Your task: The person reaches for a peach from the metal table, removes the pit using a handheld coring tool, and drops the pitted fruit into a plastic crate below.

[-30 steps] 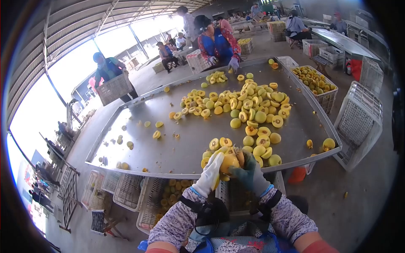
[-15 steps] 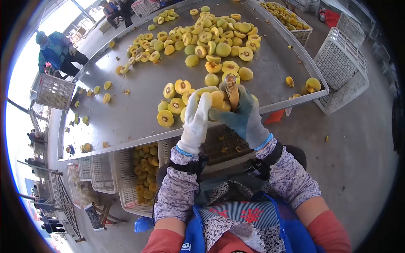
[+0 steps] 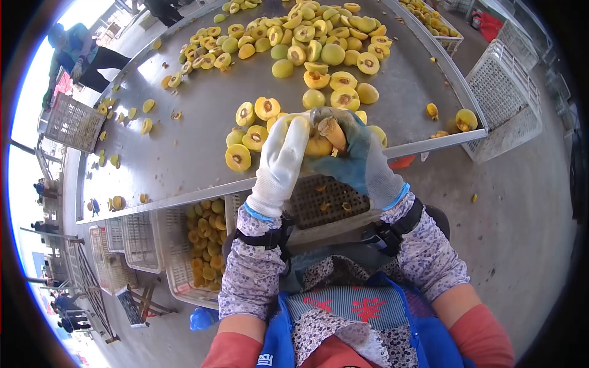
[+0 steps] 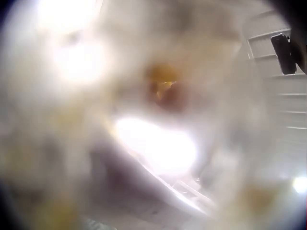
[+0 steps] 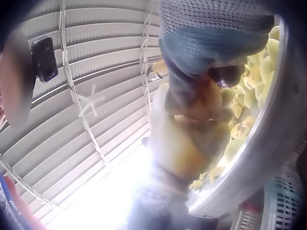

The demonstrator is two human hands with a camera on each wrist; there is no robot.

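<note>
Both hands meet over the near edge of a metal table [image 3: 202, 141]. In the head view my left hand [image 3: 280, 161], in a white glove, holds a yellow peach [image 3: 318, 146] with its fingers curled over the near side. The fruit is partly hidden between the gloves. My right hand [image 3: 362, 158], in a grey-green coated glove, grips a wooden-handled tool [image 3: 332, 132] against the peach; the tool's working end is hidden. Cut peach halves [image 3: 238, 157] with brown pits lie just left of the hands. The left wrist view is mostly blurred.
A heap of halved peaches [image 3: 333, 54] covers the table's far middle. Below the near edge stand a black-bottomed crate [image 3: 368, 218] and a crate of peaches [image 3: 178, 270]. An upright white crate [image 3: 506, 101] stands at right. A person [image 3: 83, 52] handles a crate [image 3: 73, 122] at far left.
The head view has tilted down, so the far people have left it. Both hands stay together on the fruit, and the tool's handle has turned. The person at left has bent lower.
</note>
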